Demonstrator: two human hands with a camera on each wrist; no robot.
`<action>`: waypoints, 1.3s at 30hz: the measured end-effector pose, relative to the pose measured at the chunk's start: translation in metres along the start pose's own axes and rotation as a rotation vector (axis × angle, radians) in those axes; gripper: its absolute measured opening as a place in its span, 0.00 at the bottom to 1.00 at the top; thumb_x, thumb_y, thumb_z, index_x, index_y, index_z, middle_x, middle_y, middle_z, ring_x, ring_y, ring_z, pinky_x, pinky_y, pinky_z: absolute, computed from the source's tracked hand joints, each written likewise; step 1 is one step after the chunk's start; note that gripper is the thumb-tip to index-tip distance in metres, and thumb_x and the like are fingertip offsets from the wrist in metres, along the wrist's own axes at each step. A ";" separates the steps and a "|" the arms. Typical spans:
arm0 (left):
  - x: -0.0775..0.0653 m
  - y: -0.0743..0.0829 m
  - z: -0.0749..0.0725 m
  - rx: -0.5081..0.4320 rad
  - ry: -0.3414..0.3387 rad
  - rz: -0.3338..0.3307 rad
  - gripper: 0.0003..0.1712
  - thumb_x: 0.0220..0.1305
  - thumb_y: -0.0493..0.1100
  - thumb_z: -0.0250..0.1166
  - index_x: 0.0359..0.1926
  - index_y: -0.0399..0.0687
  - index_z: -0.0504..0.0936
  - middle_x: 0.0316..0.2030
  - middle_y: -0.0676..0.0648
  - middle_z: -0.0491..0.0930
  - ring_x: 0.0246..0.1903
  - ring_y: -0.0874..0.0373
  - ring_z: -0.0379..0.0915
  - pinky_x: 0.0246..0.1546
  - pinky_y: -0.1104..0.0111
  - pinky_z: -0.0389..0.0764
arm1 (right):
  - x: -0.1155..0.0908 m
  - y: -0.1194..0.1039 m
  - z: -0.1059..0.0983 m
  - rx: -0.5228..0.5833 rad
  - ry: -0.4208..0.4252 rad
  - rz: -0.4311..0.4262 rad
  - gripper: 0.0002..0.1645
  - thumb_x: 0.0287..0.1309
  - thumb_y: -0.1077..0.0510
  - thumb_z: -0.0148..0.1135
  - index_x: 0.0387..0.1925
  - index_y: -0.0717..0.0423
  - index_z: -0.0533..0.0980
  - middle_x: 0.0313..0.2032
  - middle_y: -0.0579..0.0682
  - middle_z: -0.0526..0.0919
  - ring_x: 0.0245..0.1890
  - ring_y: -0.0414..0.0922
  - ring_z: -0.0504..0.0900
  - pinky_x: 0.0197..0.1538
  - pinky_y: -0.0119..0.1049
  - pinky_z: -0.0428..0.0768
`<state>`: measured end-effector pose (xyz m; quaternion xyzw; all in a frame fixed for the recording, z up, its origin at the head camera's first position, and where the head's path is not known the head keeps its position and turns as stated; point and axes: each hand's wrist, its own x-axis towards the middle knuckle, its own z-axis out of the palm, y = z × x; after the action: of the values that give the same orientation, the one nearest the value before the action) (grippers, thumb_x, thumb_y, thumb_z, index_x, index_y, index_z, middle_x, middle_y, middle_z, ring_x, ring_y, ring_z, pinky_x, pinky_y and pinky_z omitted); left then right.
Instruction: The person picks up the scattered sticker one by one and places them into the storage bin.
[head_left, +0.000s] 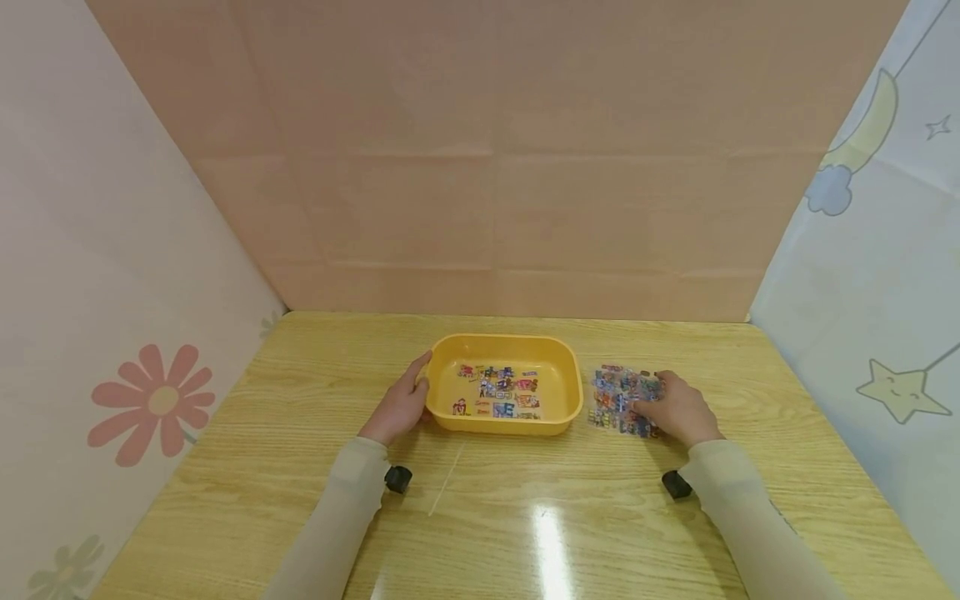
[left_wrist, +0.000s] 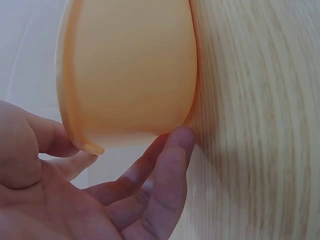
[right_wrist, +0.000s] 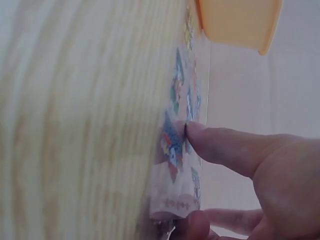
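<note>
A yellow plastic tub (head_left: 504, 427) stands on the table, with colourful stickers (head_left: 504, 385) lying flat on its floor. My left hand (head_left: 400, 407) holds the tub's left end. In the left wrist view, the thumb is at the rim and other fingers touch low on the tub wall (left_wrist: 130, 70). To the right of the tub lies a clear sticker sheet (head_left: 617, 402) with many small coloured pictures; whether it is a single sheet I cannot tell. My right hand (head_left: 678, 410) pinches its right edge, thumb on top. In the right wrist view, that edge is lifted slightly off the table.
The wooden table (head_left: 480, 508) ends at a plain tan backdrop (head_left: 487, 167). Patterned white panels flank it, with a flower (head_left: 160, 402) on the left and a star (head_left: 903, 390) on the right. A dark camera mount (head_left: 398, 478) sits below the left wrist.
</note>
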<state>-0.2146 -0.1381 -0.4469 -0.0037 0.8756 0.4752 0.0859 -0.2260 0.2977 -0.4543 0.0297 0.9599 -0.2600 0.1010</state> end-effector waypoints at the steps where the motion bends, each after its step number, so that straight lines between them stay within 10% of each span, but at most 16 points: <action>1: 0.000 0.000 0.000 -0.003 0.000 0.001 0.31 0.80 0.47 0.41 0.80 0.61 0.50 0.35 0.43 0.72 0.34 0.52 0.76 0.39 0.63 0.78 | 0.000 0.000 0.000 0.009 -0.001 0.008 0.57 0.63 0.42 0.64 0.73 0.76 0.48 0.62 0.77 0.68 0.50 0.68 0.78 0.47 0.64 0.76; 7: -0.001 0.000 0.000 -0.009 -0.001 0.009 0.31 0.80 0.47 0.41 0.80 0.61 0.51 0.36 0.42 0.74 0.34 0.51 0.76 0.38 0.63 0.77 | -0.002 -0.002 -0.003 0.036 0.001 0.041 0.58 0.65 0.44 0.62 0.73 0.79 0.42 0.62 0.80 0.65 0.51 0.69 0.77 0.49 0.64 0.76; 16: -0.002 0.001 -0.001 -0.006 -0.002 0.004 0.31 0.80 0.47 0.41 0.80 0.62 0.51 0.33 0.43 0.72 0.33 0.51 0.75 0.36 0.65 0.75 | -0.004 -0.003 -0.004 0.075 0.020 0.057 0.42 0.65 0.48 0.62 0.66 0.78 0.62 0.40 0.64 0.83 0.31 0.50 0.79 0.38 0.50 0.76; 39: -0.003 0.000 -0.001 -0.023 -0.003 0.021 0.31 0.80 0.46 0.40 0.80 0.61 0.51 0.33 0.39 0.73 0.32 0.50 0.77 0.34 0.65 0.75 | -0.005 0.001 -0.006 0.179 0.028 -0.016 0.19 0.68 0.55 0.58 0.47 0.70 0.74 0.42 0.65 0.82 0.30 0.47 0.77 0.32 0.41 0.74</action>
<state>-0.2118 -0.1394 -0.4463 0.0052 0.8701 0.4860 0.0822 -0.2220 0.3016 -0.4482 0.0347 0.9344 -0.3449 0.0826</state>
